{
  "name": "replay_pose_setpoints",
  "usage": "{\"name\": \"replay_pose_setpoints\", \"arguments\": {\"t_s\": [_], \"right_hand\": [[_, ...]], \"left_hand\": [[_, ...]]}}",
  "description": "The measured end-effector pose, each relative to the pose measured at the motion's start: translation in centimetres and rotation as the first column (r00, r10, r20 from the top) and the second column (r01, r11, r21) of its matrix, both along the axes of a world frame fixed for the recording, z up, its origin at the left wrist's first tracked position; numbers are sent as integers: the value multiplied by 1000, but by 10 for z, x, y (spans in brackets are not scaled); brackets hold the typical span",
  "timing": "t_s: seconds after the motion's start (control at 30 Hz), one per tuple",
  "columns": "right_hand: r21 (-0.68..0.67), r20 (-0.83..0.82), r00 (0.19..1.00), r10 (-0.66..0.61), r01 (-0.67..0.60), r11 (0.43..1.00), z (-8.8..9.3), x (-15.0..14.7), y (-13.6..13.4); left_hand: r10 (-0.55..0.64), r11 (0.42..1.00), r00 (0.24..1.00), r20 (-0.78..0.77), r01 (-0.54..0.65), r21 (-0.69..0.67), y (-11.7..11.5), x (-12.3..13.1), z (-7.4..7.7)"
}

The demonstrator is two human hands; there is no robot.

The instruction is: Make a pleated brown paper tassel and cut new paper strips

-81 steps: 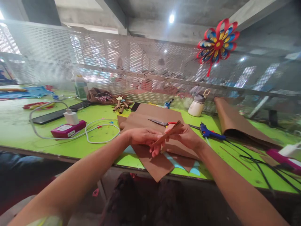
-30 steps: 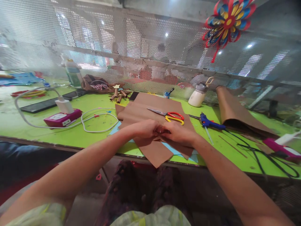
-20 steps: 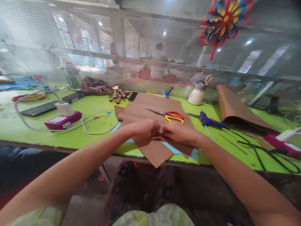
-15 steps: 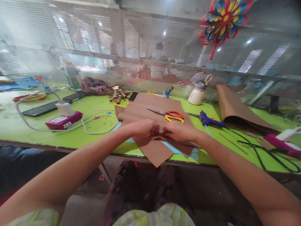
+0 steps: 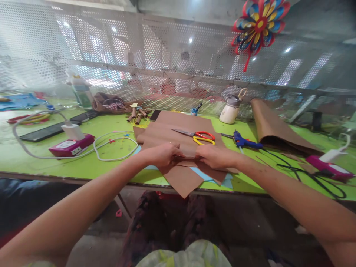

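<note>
My left hand [image 5: 167, 153] is closed, its fingers pinching the near edge of a piece of brown paper [image 5: 188, 160]. On the same edge, a short way to the right, my right hand [image 5: 213, 155] also pinches with curled fingers. The edge between them looks folded or rolled; the fingertips are partly hidden. More brown paper sheets [image 5: 180, 181] and light blue paper [image 5: 227, 181] lie under the hands, over the table's front edge. Just beyond my hands, scissors [image 5: 194, 135] with red and yellow handles rest on a large brown sheet [image 5: 178, 120].
A blue glue gun [image 5: 244, 142] lies right of the paper, its black cord trailing. Purple power strips [image 5: 72, 146] stand on both sides, with a looped white cable. Small paper rolls [image 5: 138, 115], a cream bottle [image 5: 229, 110] and bent brown paper [image 5: 272, 124] line the back.
My hands have moved apart along the paper edge, the left one shifting left, so more of the folded edge shows between them. The whole view has shifted slightly.
</note>
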State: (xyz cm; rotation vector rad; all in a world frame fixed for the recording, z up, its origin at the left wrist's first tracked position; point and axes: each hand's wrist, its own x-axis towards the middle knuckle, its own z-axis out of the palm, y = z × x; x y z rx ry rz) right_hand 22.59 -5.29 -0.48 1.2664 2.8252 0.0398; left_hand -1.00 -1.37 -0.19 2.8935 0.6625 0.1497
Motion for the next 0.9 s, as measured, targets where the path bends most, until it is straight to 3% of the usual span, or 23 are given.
{"name": "replay_pose_setpoints", "arguments": {"t_s": [0.2,0.33,0.63,0.9], "right_hand": [[160,103,992,-68,51,986,-1,-23,0],[178,96,992,-81,63,982,-4,-28,-1],[36,0,997,71,-71,997,-5,-2,-6],[130,-14,995,104,-101,986,-14,2,-11]], "left_hand": [[102,976,995,17,-103,192,-2,14,-13],[135,949,990,33,-138,283,-4,21,-22],[79,988,996,52,-85,129,-3,8,-22],[-16,992,998,58,9,127,-5,-5,-21]]}}
